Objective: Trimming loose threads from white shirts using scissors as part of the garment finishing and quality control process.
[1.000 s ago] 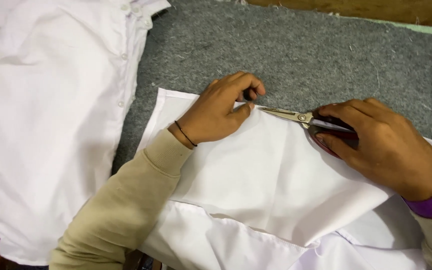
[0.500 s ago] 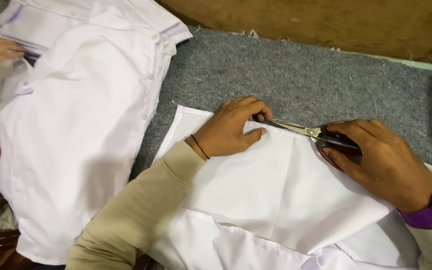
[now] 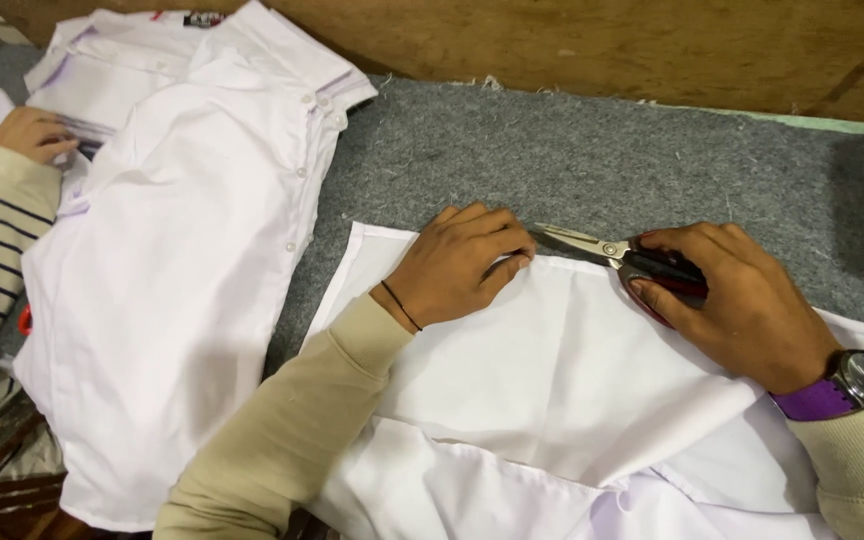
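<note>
A white garment piece [image 3: 552, 390] lies flat on the grey felt table [image 3: 592, 160]. My left hand [image 3: 457, 265] presses flat on its upper edge, fingers together, holding the cloth down. My right hand [image 3: 737, 300] grips a pair of scissors [image 3: 607, 250] with dark red handles. The metal blades point left along the cloth's top edge, their tips close to my left fingertips. A watch with a purple strap [image 3: 847, 385] sits on my right wrist.
A pile of white shirts [image 3: 182, 250] lies at the left on the felt. Another person's hand [image 3: 37, 135] in a striped sleeve rests on that pile at the far left. A wooden board [image 3: 572, 45] runs along the back.
The view has shifted so my hands and the cloth sit lower and further right in frame. The other person's hand and more of the shirt pile have come into sight. My grip on the scissors is unchanged.
</note>
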